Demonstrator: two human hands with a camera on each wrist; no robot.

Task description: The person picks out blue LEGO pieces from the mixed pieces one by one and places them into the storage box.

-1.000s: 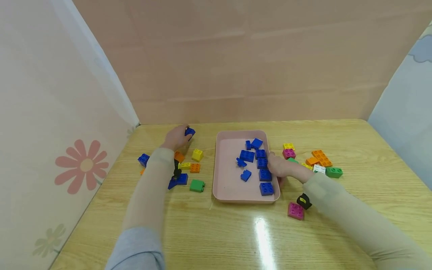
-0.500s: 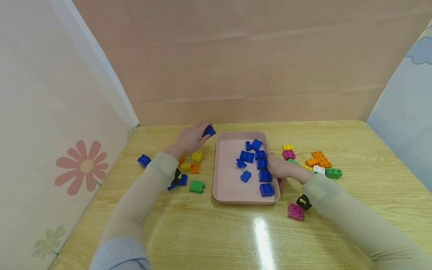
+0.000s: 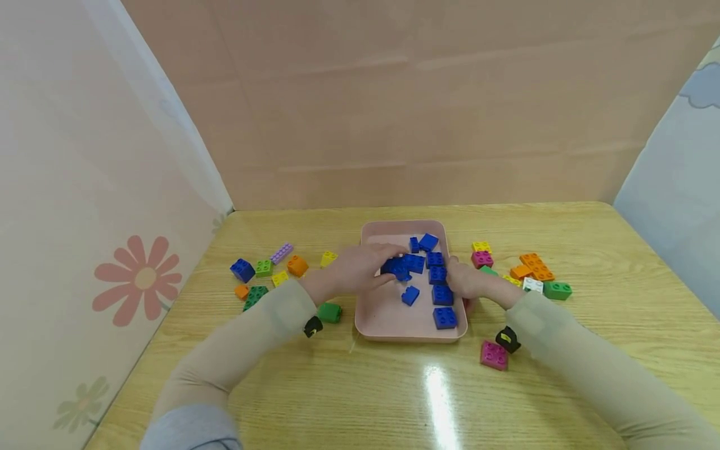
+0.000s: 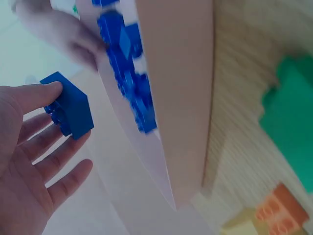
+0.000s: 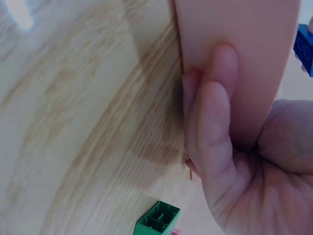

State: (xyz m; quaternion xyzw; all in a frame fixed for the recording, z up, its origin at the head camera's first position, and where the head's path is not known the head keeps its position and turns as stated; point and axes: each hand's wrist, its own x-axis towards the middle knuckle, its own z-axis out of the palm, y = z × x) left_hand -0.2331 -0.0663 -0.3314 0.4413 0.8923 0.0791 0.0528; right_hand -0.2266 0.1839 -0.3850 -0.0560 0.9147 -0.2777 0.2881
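Observation:
The left hand (image 3: 360, 270) is over the left half of a pink tray (image 3: 374, 325), holding a blue toy brick (image 4: 71, 107) between thumb and fingertips. Studs on that brick face the palm in the left wrist view. Along the tray's right wall stands a row of blue bricks (image 3: 444, 317); others, such as a small blue brick (image 3: 410, 295), lie loose in the middle. The right hand (image 3: 467, 279) grips the tray's right wall. Its fingers (image 5: 215, 112) lie against the outside, with the thumb over the rim.
Left of the tray lie a green brick (image 3: 329, 312), an orange brick (image 3: 297, 265), a purple strip (image 3: 282, 252) and a blue brick (image 3: 242, 270). On the right are an orange brick (image 3: 537, 266), a white brick (image 3: 532, 285) and a magenta brick (image 3: 494, 355).
From the table's back left, the left hand has carried the blue brick rightward and nearer, to over the tray. The right hand has stayed on the tray wall.

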